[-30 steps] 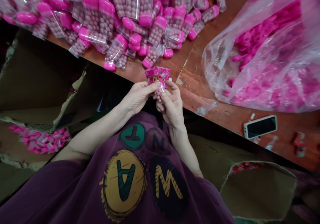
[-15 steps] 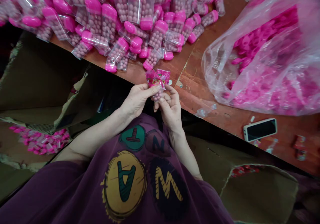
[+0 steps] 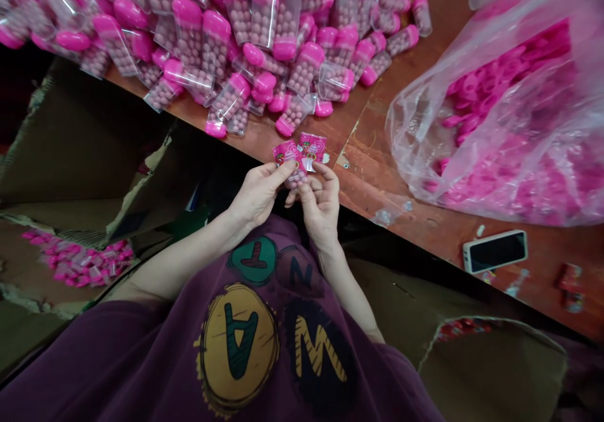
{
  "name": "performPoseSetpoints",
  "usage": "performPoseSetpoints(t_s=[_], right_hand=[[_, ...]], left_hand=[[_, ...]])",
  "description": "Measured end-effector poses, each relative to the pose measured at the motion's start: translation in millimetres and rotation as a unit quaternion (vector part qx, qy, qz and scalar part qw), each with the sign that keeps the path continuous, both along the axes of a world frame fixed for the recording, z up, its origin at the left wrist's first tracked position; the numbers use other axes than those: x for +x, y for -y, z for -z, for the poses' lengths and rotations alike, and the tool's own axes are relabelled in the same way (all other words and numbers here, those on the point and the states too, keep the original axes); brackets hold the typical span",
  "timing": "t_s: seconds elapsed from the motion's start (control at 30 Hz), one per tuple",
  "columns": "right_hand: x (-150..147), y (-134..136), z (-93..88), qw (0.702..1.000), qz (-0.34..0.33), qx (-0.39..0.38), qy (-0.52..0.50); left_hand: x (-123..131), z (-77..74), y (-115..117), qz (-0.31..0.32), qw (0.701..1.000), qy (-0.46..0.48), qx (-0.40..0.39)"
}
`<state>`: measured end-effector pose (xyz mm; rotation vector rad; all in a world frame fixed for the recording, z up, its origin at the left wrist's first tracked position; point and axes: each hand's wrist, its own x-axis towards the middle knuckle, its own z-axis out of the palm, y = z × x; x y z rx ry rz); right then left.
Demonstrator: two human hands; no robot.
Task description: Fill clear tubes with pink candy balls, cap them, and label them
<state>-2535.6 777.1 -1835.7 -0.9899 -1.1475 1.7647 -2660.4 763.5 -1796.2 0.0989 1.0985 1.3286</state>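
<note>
In the middle of the head view, both hands meet at a small clear container of pink candy balls. My left hand is closed, its thumb pressing a shiny pink printed label at the container's upper side. My right hand grips the container from the right, thumb against it and index finger raised towards a second pink printed piece. Whether the two printed pieces are joined I cannot tell. Fingers hide most of the container.
Many pink-capped candy containers are heaped along the table. At right stand a clear bag of pink plastic parts and a phone. Cardboard boxes sit below the table edge, one at left holding pink-capped pieces.
The printed pieces now show further apart, one tilted left under my left thumb and one at right. My hands stay together at the container. The whole view has shifted slightly.
</note>
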Motion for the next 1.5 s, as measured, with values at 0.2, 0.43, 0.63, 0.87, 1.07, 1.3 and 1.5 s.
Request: performPoseSetpoints(t_s=[0.2,0.43,0.63,0.87,1.07,1.3,1.5], right_hand=[[-9.3,2.0,8.6,0.997,-0.072,0.010,0.008],[22.7,-32.5,1.8,0.892,-0.060,0.275,0.353],[24.5,-46.6,16.7,0.756,-0.093,0.379,0.526],[26.4,-41.3,27.8,0.733,-0.021,0.458,0.502],[32.6,-41.9,30.1,0.795,-0.005,0.414,0.444],[33.6,-48.9,21.3,0.731,-0.082,0.467,0.492],[64.8,-47.0,1.9,0.738,-0.093,0.502,0.442]], left_hand=[[-13.5,2.2,11.3,-0.021,1.000,-0.020,-0.011],[-120.0,-8.3,50.7,-0.355,0.912,-0.187,-0.080],[-83.9,5.2,32.7,-0.229,0.954,-0.177,-0.076],[-3.9,15.9,-17.6,0.090,0.968,-0.232,0.007],[-0.8,20.0,-27.5,0.109,0.971,-0.210,-0.040],[2.4,20.5,-40.0,0.083,0.977,-0.180,-0.079],[-2.8,25.3,-43.2,0.133,0.956,-0.250,-0.075]])
